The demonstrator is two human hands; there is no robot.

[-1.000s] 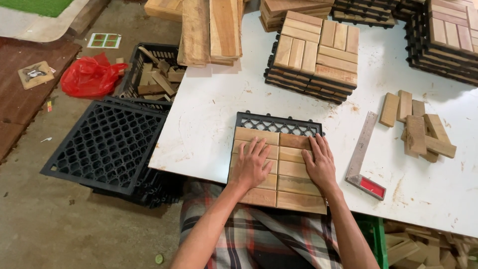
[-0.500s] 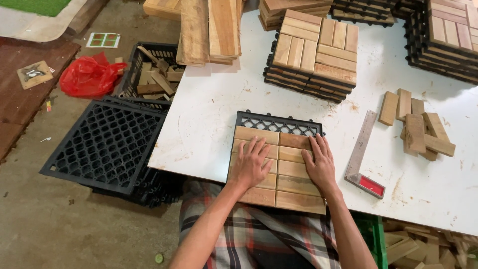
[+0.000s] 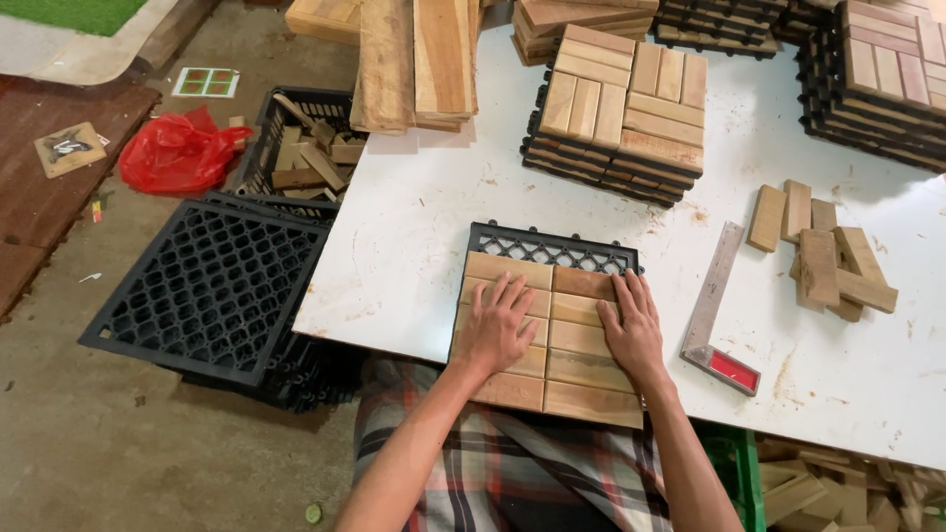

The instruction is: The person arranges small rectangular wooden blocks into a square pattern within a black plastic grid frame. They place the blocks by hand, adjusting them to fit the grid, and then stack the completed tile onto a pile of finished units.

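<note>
Wooden tile (image 3: 552, 335) under flat, open left hand (image 3: 498, 330) and right hand (image 3: 631, 330), white table (image 3: 414, 236), concrete floor (image 3: 89, 433).

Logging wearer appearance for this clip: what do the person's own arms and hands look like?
Both forearms are bare, with no sleeves in view. The left hand and right hand wear no gloves; no ring or watch is visible. Plaid cloth shows below the arms.

Left hand (image 3: 496, 330) flat, fingers (image 3: 507, 296) spread forward, right hand (image 3: 631, 330) flat alongside, forearms angled inward
</note>
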